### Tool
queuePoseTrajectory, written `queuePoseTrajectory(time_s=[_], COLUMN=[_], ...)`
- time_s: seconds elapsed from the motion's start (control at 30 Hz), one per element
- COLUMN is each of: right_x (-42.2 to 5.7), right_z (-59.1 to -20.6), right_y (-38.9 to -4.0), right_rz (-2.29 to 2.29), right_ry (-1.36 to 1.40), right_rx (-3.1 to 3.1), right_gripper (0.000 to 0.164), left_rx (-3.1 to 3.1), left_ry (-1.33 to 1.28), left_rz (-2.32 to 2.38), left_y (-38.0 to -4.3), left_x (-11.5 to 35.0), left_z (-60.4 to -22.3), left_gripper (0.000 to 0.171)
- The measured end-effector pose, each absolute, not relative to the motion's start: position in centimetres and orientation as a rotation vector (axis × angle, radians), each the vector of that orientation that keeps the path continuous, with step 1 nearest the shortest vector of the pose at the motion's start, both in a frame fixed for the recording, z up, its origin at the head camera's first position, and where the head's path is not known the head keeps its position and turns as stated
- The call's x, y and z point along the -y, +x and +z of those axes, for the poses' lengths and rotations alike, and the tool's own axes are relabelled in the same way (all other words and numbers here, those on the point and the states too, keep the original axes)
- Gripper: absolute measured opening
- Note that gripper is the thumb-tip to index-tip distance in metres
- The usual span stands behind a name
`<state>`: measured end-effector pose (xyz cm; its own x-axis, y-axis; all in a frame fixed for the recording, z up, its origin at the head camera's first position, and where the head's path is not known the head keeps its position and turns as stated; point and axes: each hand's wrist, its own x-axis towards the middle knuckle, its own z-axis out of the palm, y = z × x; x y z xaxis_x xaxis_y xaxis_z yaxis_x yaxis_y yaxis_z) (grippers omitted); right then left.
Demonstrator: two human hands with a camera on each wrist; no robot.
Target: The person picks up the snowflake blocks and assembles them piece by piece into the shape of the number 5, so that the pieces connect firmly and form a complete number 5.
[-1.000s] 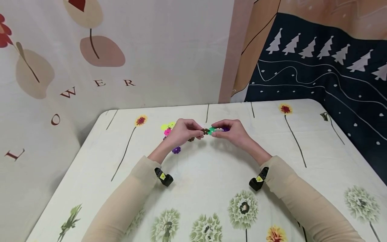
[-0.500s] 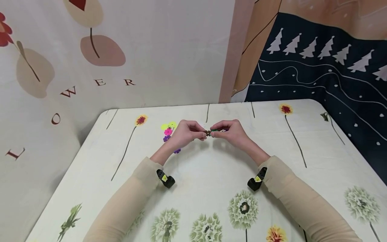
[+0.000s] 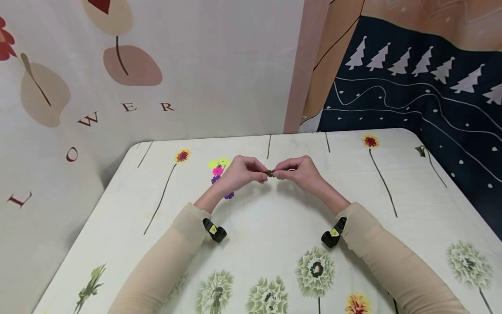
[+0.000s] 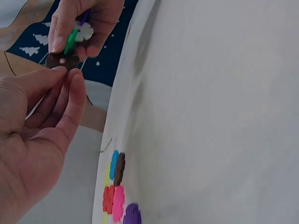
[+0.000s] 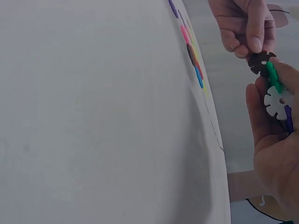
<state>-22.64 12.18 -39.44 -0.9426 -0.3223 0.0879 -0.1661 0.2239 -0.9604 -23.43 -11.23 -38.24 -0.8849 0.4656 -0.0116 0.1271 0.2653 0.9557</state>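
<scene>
My left hand (image 3: 240, 173) pinches a brown notched plastic disc (image 5: 258, 65), a snowflake-shaped connector piece, between thumb and fingertips. Close against it, my right hand (image 3: 301, 171) grips a short chain of similar discs: a green disc (image 5: 274, 77), a white disc (image 5: 274, 103) and a purple disc (image 5: 288, 117). The green piece stands edge-on at the rim of the brown one, crosswise to it. Both hands are raised over the far middle of the table, fingertips nearly meeting. In the head view the fingers hide most of the chain.
On the table (image 3: 266, 235), left of my left hand and partly behind it, lie loose discs: yellow (image 3: 219, 162), pink (image 3: 217, 170) and purple (image 3: 229, 195). The left wrist view also shows blue (image 4: 113, 164), brown (image 4: 120, 169) and red (image 4: 108, 199) ones. A fabric-covered wall stands behind.
My left hand has shifted slightly right, bringing the brown disc closer to my right fingertips. The green, white and purple chain, seen at first in the head view, has turned out of sight behind the right fingers.
</scene>
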Motion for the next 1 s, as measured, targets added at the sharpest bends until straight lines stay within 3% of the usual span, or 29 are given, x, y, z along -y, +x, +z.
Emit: queuePoseTrajectory(time_s=[0.4,1.0], right_x=[-13.6,-13.8], right_z=[-39.0,-38.8], right_y=[-22.6,-22.3], right_rz=[-1.843,-1.856], right_ry=[-0.409,-0.463], right_rx=[-2.373,-2.358], right_gripper=[0.021,0.018], left_rx=[-2.465,-2.62], left_ry=[0.362,0.318], left_rz=[1.54,1.317], left_y=[-26.6,-29.8], left_x=[12.8,11.6], left_z=[-40.0,-41.4], left_gripper=[0.02,0.03])
